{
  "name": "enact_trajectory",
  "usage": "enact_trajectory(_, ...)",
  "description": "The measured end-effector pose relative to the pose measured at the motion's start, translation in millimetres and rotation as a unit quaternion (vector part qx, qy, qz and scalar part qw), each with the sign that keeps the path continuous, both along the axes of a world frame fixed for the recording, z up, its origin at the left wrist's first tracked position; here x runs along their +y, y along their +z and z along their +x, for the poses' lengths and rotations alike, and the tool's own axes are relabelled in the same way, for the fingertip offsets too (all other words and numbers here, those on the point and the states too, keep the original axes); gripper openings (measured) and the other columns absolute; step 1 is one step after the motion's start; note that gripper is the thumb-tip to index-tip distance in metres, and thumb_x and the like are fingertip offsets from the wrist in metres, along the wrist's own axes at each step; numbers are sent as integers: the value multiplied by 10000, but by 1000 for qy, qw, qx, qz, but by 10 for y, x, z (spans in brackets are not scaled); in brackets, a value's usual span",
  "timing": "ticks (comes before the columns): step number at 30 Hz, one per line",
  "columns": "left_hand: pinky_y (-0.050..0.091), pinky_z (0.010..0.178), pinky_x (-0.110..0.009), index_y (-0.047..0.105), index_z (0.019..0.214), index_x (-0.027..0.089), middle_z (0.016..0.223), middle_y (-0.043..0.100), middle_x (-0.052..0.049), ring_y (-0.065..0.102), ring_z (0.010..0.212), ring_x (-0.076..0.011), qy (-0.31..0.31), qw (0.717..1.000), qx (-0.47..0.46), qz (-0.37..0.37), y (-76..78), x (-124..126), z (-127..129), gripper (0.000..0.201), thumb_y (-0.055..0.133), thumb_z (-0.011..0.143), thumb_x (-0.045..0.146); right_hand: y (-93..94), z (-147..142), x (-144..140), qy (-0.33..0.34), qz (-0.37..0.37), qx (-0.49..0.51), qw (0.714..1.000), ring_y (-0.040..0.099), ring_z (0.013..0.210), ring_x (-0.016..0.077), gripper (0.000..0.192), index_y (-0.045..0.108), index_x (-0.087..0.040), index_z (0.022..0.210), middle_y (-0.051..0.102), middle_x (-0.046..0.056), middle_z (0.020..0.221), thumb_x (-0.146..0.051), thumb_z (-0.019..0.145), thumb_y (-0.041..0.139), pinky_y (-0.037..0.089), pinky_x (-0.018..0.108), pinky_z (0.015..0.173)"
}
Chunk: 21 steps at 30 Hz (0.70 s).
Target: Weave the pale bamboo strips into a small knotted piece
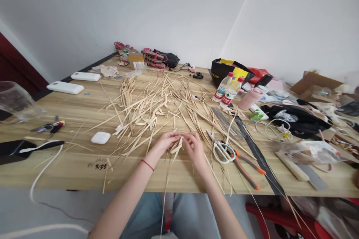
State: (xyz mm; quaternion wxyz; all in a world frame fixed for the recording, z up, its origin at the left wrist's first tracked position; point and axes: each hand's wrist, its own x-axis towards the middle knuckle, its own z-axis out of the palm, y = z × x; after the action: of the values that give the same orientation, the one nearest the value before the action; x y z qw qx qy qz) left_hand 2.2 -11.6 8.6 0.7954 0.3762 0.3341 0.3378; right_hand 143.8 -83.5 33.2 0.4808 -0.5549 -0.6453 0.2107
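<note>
Folded strip (176, 147), pale, one: it was held up between the two hands, over the near part of the table (70, 175), in front of the person's lap. Left hand (167, 142), red cord at the wrist: fingers were drawn together, tips pinching the strip. Right hand (194, 146): fingers were curled, thumb and fingertips closed on the strip from the other side. A thin tail (165, 190) hung below the hands, past the table edge.

Loose strips (127, 99), many: these lay strewn beyond the hands, crossing one another. Scissors (223, 154), white-handled: they lay just beside the right hand, overlapping the pliers (245, 171), whose handles were orange and grey. White case (100, 137): it sat left of the left hand. Bottles (230, 94), two, red-capped: they stood side by side farther back, near a pink cup (250, 98).
</note>
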Motion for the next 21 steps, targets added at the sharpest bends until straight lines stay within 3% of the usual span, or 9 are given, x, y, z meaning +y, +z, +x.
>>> enact_trajectory(3, 432, 567, -193, 667, 837, 111, 711, 661, -33, 588, 584, -90, 15, 1000, -7, -3, 12, -12, -5, 254, 768, 618, 193, 37, -26, -170, -4, 50, -72, 996, 511, 1072, 222, 412, 551, -226, 1177, 516, 109, 1140, -83, 814, 422, 445, 399, 896)
enact_trajectory(6, 420, 547, -184, 668, 821, 120, 717, 657, -29, 578, 572, -80, 22, 1000, -1, 6, 38, -31, -10, 230, 761, 621, 187, 52, -68, -318, 22, 73, -151, 986, 472, 1123, 238, 502, 538, -250, 1193, 483, 109, 1198, -8, 773, 408, 430, 425, 919)
enact_trajectory(12, 387, 513, -175, 665, 809, 119, 702, 637, -18, 547, 550, -71, 30, 999, 7, 23, 25, -29, -15, 260, 775, 594, 215, 6, -189, -365, 48, 106, -254, 960, 438, 1139, 270, 414, 590, -263, 1115, 472, 108, 1242, -29, 796, 465, 403, 481, 925)
enact_trajectory(17, 418, 600, -189, 672, 845, 127, 786, 655, -29, 582, 642, -90, 17, 999, -8, 29, 33, -32, -34, 301, 790, 581, 214, -67, -195, -330, 48, 126, -197, 971, 506, 1066, 242, 273, 620, -260, 1037, 551, 95, 1143, -107, 852, 489, 437, 440, 881)
enact_trajectory(21, 438, 661, -218, 670, 867, 136, 781, 662, -24, 593, 664, -103, 26, 999, -2, 22, 74, -49, -34, 313, 787, 590, 222, -107, -132, -341, 75, 140, -145, 977, 551, 1044, 222, 279, 611, -268, 1060, 602, 83, 1090, -116, 864, 483, 461, 419, 863)
